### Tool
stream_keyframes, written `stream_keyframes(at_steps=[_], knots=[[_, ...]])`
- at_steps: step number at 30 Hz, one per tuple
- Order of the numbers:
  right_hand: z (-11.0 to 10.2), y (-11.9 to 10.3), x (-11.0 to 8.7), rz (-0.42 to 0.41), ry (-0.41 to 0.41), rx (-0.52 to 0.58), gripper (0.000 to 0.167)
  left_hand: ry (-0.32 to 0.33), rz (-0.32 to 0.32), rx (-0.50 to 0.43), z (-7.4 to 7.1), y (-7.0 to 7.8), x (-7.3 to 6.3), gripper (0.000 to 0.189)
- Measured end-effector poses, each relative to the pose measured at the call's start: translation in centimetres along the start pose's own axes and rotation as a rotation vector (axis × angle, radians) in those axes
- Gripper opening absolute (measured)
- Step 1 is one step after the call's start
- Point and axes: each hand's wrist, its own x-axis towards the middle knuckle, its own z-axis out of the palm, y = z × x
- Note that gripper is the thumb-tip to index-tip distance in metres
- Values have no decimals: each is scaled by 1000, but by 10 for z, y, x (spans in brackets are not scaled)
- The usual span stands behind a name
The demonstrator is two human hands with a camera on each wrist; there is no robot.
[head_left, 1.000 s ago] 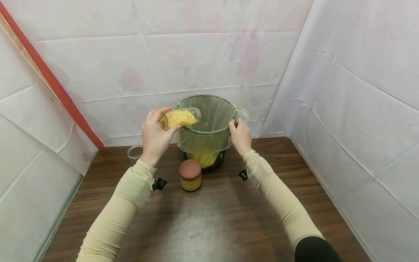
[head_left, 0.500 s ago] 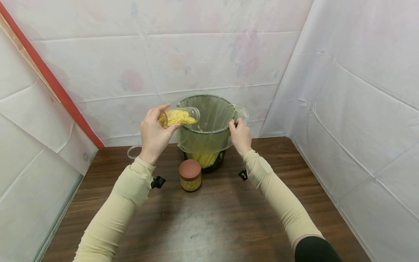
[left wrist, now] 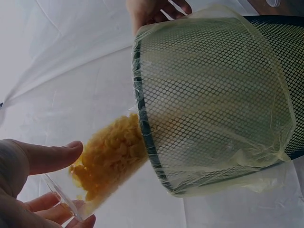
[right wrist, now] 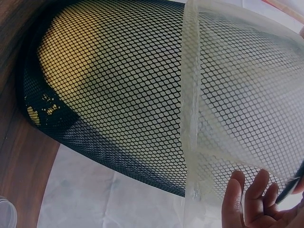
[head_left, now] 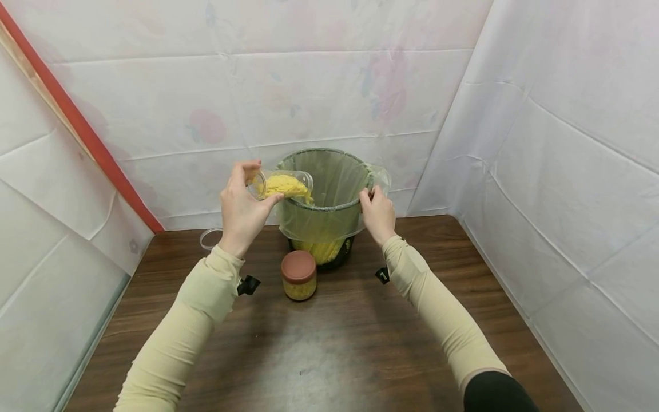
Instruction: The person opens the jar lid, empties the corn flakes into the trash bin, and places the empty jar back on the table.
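Note:
My left hand holds a clear jar of yellow flakes, tipped with its mouth over the left rim of a mesh trash can. Some flakes spill from the mouth into the can. In the left wrist view, thumb and fingers grip the jar near its base. My right hand grips the can's right rim through a pale green bag folded over it. Fingers lie outside the mesh in the right wrist view. More yellow material shows through the can's lower wall.
In front of the can stands a second jar with a brown lid and yellowish contents. A clear round lid lies at the left on the wooden table. White sheeting hangs behind and at both sides.
Yellow flakes have slid toward the jar's mouth and now pour into the can. The jar's base end has emptied, and my left hand has shifted very slightly left. My right hand keeps its place.

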Motion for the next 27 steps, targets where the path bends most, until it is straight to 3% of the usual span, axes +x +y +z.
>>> stream_keyframes(at_steps=[27], knots=[[2, 1, 1, 9, 9, -7, 33, 19, -7, -26, -4, 2, 1, 61]])
